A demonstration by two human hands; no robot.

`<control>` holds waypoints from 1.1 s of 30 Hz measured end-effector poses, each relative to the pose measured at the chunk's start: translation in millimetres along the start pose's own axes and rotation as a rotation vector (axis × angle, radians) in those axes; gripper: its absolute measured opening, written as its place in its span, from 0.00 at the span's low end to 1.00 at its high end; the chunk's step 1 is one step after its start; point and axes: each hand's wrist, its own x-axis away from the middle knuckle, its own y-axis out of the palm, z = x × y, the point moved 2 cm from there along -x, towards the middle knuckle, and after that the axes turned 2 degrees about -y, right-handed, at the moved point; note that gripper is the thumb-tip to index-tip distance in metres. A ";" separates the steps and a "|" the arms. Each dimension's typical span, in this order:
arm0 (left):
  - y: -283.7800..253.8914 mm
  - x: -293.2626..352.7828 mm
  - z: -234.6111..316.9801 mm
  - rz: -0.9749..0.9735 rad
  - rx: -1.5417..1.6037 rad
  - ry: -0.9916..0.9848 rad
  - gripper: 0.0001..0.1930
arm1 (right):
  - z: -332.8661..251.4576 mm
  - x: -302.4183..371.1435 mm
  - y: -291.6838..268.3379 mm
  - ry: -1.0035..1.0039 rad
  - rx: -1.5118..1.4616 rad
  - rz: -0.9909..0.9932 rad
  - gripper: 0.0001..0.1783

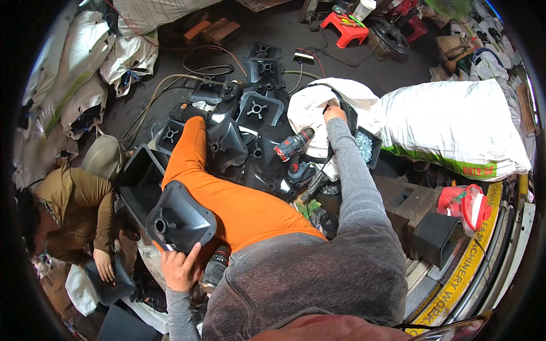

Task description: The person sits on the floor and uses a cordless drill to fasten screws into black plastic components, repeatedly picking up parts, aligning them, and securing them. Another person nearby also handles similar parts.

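A black square plastic part (pixel 190 219) with flared sides and a round hub leans against my orange-trousered thigh. My left hand (pixel 181 268) grips its near edge, the index finger stretched along the rim. At the mouth of a white woven sack (pixel 304 116), my right hand (pixel 334 112) closes on the edge of another black plastic piece (pixel 348 111), whose lower part is hidden. Just left of that arm lies a red and black cordless drill (pixel 293 145). A second drill (pixel 216 264) rests beside my left hip.
Several similar black parts (pixel 257 111) lie on the floor ahead. A tray of screws (pixel 364 146) sits right of my right arm, near a full white sack (pixel 455 125). A co-worker (pixel 85 199) crouches at left by a black bin (pixel 139 179). Hoses (pixel 153 99) cross the floor.
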 end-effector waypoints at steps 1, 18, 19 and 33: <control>8.5 3.4 5.9 -0.042 0.019 -0.022 0.30 | -0.2 -8.5 6.0 0.014 0.071 -0.049 0.18; 3.7 -35.0 -0.6 0.095 0.259 -0.405 0.40 | -9.3 -90.1 74.3 -0.180 0.508 -0.369 0.22; 4.5 -35.0 2.8 0.116 0.257 -0.423 0.40 | -8.1 -85.7 74.3 -0.189 0.515 -0.365 0.22; 13.8 -24.3 16.1 0.266 0.260 -0.486 0.41 | -2.0 -21.5 -78.8 -0.492 0.445 -0.086 0.16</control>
